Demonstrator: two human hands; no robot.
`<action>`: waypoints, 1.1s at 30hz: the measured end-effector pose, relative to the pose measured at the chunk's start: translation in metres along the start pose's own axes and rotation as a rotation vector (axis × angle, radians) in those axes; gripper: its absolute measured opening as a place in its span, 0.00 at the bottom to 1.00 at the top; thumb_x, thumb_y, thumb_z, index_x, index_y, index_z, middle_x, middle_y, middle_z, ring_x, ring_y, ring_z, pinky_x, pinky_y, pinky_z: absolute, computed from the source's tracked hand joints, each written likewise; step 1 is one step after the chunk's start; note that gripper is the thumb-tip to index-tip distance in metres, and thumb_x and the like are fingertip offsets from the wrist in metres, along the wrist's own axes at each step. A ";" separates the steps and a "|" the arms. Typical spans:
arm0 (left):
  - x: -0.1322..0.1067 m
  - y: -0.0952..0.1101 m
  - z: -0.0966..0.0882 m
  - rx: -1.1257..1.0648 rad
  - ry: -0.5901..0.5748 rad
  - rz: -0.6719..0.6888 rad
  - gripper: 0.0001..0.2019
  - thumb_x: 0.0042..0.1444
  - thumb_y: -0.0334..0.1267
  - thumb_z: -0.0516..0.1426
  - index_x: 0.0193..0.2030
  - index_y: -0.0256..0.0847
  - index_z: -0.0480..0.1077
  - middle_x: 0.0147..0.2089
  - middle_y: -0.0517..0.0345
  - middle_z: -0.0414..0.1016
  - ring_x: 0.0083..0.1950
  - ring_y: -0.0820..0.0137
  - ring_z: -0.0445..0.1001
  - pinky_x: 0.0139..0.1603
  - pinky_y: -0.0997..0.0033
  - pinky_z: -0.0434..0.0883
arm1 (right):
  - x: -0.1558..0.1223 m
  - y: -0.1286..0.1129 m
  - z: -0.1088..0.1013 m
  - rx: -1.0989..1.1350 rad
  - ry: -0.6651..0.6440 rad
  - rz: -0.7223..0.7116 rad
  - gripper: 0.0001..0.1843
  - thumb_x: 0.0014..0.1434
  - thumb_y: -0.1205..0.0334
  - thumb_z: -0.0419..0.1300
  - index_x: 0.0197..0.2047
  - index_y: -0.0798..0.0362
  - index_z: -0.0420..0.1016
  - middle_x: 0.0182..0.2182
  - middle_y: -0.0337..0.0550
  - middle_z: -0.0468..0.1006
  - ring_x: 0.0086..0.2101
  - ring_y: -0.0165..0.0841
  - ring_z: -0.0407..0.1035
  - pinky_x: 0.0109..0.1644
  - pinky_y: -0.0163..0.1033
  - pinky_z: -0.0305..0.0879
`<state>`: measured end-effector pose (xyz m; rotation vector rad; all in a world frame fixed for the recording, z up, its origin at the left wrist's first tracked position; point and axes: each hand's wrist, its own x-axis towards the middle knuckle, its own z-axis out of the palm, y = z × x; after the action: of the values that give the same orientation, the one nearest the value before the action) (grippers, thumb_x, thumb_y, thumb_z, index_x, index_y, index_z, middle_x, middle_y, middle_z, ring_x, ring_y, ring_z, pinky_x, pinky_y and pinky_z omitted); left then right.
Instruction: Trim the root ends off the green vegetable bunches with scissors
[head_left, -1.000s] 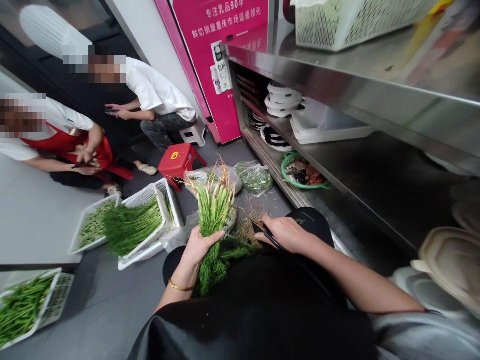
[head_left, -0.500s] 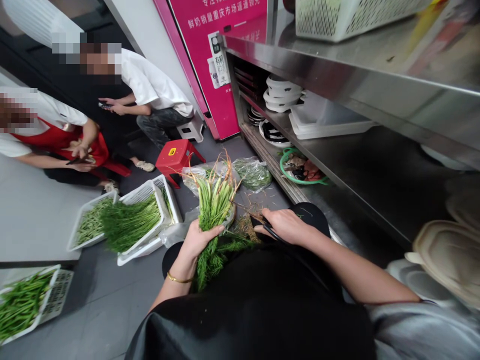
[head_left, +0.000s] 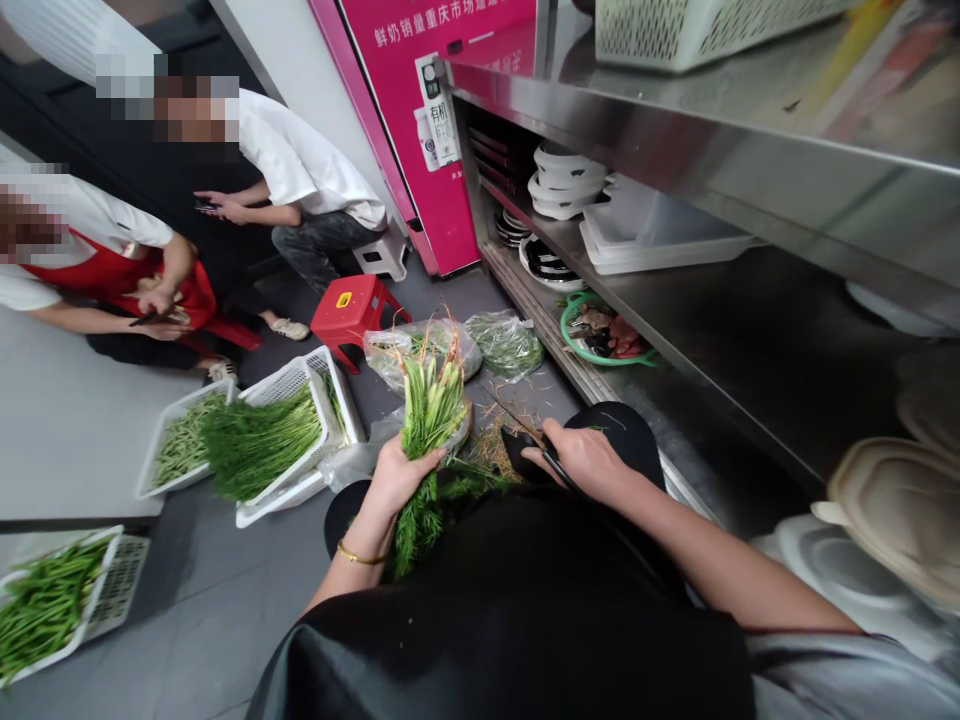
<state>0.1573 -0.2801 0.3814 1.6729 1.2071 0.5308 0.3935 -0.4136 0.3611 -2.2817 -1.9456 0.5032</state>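
Observation:
My left hand (head_left: 395, 474) is wrapped round a bunch of green stalks (head_left: 429, 412), root ends up and feathery tops hanging down over my dark lap. My right hand (head_left: 581, 458) is closed on black-handled scissors (head_left: 534, 447), just right of the bunch, above a heap of cut roots (head_left: 495, 452) on the floor. A gold bracelet sits on my left wrist.
White baskets (head_left: 304, 385) of greens stand on the floor to the left, another at the far left (head_left: 112, 590). Plastic bags of greens (head_left: 510, 345) and a red stool (head_left: 352, 310) lie ahead. A steel shelf unit (head_left: 675, 300) with plates runs along the right. Two people crouch at the back left.
My right hand with the scissors has shifted slightly right, away from the bunch. The bunch in my left hand stays upright, lowered a little.

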 end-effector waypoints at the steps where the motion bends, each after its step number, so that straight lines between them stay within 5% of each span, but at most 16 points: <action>1: 0.000 -0.002 0.001 0.030 0.018 0.012 0.13 0.39 0.41 0.65 0.29 0.36 0.72 0.28 0.55 0.77 0.29 0.67 0.73 0.33 0.70 0.70 | 0.001 -0.001 -0.002 -0.018 -0.012 0.010 0.27 0.64 0.38 0.40 0.43 0.54 0.63 0.31 0.51 0.80 0.33 0.43 0.76 0.31 0.37 0.57; 9: -0.003 0.000 0.010 0.178 -0.026 0.060 0.16 0.44 0.43 0.62 0.38 0.33 0.72 0.38 0.49 0.79 0.40 0.61 0.76 0.42 0.63 0.72 | 0.013 -0.019 -0.013 -0.072 -0.014 -0.019 0.26 0.63 0.39 0.42 0.44 0.55 0.62 0.35 0.52 0.79 0.37 0.45 0.76 0.35 0.40 0.62; 21: 0.000 -0.011 0.008 0.087 -0.098 0.025 0.14 0.43 0.43 0.63 0.32 0.34 0.69 0.27 0.56 0.75 0.28 0.68 0.71 0.33 0.68 0.70 | 0.005 -0.009 -0.022 -0.054 -0.070 -0.022 0.27 0.63 0.38 0.41 0.43 0.55 0.62 0.33 0.53 0.79 0.36 0.47 0.76 0.33 0.40 0.61; 33: -0.001 -0.006 0.011 0.139 -0.068 0.013 0.16 0.41 0.44 0.63 0.34 0.34 0.72 0.34 0.51 0.78 0.35 0.64 0.74 0.38 0.66 0.72 | 0.009 -0.009 -0.025 -0.051 -0.027 -0.024 0.29 0.63 0.36 0.40 0.44 0.55 0.63 0.31 0.51 0.80 0.35 0.45 0.76 0.30 0.38 0.55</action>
<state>0.1622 -0.2859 0.3714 1.8028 1.2071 0.4027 0.3944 -0.4002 0.3852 -2.2900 -2.0193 0.4891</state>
